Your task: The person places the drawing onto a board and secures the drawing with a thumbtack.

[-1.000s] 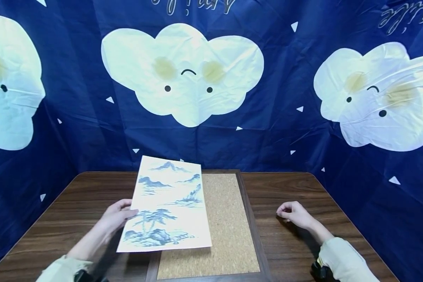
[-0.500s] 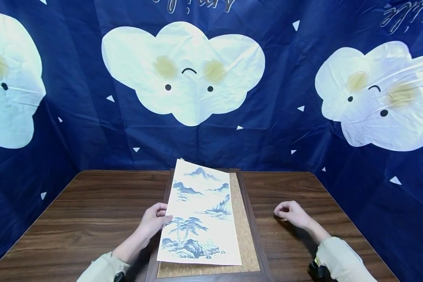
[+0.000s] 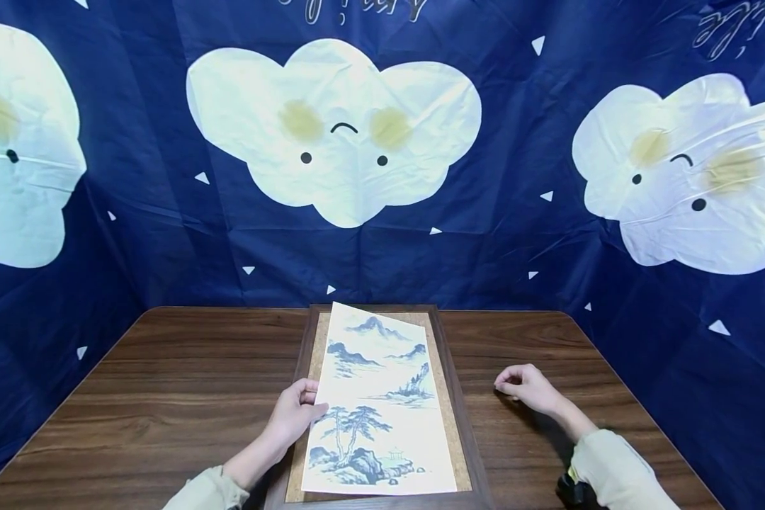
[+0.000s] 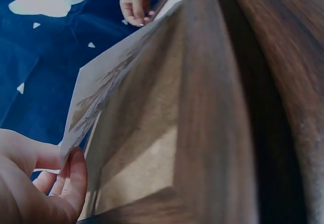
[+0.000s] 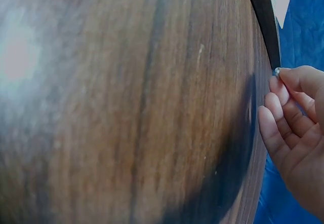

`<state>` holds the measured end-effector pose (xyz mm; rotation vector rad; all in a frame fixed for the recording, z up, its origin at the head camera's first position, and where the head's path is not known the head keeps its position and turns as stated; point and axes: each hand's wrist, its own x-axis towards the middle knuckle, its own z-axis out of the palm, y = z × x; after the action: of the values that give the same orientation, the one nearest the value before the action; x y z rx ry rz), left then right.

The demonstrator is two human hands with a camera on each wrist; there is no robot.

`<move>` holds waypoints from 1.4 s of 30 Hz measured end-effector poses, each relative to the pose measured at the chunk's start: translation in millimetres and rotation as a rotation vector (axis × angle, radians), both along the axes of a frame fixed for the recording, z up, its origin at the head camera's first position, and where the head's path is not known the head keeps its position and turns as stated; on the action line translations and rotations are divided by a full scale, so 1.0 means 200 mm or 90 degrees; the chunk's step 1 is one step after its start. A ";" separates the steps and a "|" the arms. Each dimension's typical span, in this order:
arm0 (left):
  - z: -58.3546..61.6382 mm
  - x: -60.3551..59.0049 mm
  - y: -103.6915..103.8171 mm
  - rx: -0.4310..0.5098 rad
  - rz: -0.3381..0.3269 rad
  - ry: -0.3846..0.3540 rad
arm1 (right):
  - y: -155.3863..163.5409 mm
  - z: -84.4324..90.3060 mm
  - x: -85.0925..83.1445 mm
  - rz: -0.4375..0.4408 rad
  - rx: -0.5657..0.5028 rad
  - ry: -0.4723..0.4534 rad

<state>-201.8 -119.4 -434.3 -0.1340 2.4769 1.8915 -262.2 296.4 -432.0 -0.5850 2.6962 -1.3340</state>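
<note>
Print: we log a landscape print lying over the cork board inside its dark wooden frame, long axis running away from us.
Left hand: our left hand pinches the print's left edge; the sheet lies to the right of the fingers, that edge lifted off the cork.
Right hand: our right hand rests on the table, apart from the frame, fingers pinching a small pale item we cannot identify.
Nearer hand: left.
Writing: pale script on the blue backdrop, cut off, unreadable.
</note>
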 end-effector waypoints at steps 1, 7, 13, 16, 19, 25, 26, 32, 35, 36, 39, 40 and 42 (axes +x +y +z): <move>0.00 0.00 0.00 -0.004 -0.002 0.001 | -0.01 0.01 0.01 0.001 -0.002 0.000; -0.03 0.02 0.01 -0.042 -0.007 0.007 | -0.05 0.06 0.05 0.003 -0.009 -0.005; -0.03 0.02 0.01 -0.097 -0.011 0.033 | -0.01 -0.03 -0.01 0.010 -0.027 -0.024; -0.02 0.01 0.00 -0.143 -0.014 0.063 | 0.01 -0.06 -0.03 0.005 -0.025 -0.023; -0.01 0.01 -0.01 -0.181 -0.021 0.084 | 0.01 -0.07 -0.04 -0.009 -0.014 -0.019; 0.00 -0.01 -0.09 -0.256 -0.035 0.143 | -0.02 -0.05 -0.05 -0.010 -0.008 -0.010; 0.01 -0.01 -0.11 -0.284 -0.035 0.163 | -0.03 -0.04 -0.05 -0.007 -0.010 -0.009; 0.00 -0.09 -0.28 -0.433 -0.049 0.246 | -0.12 0.05 -0.04 0.012 -0.020 0.004; -0.01 -0.11 -0.34 -0.399 -0.103 0.207 | -0.18 0.05 -0.07 0.018 -0.019 0.017; -0.01 -0.11 -0.36 -0.379 -0.121 0.187 | -0.19 0.04 -0.09 0.023 -0.024 0.024; -0.03 -0.13 -0.37 -0.319 -0.153 0.135 | -0.23 0.02 -0.16 0.029 -0.029 0.031; -0.03 -0.14 -0.38 -0.304 -0.158 0.123 | -0.25 0.02 -0.17 0.031 -0.031 0.033; -0.04 -0.15 -0.37 -0.282 -0.168 0.110 | -0.29 0.04 -0.19 0.037 -0.037 0.033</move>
<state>-231.3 -194.2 -442.8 0.3478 2.8177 1.2846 -300.2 238.4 -424.4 -0.7069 2.6658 -1.4063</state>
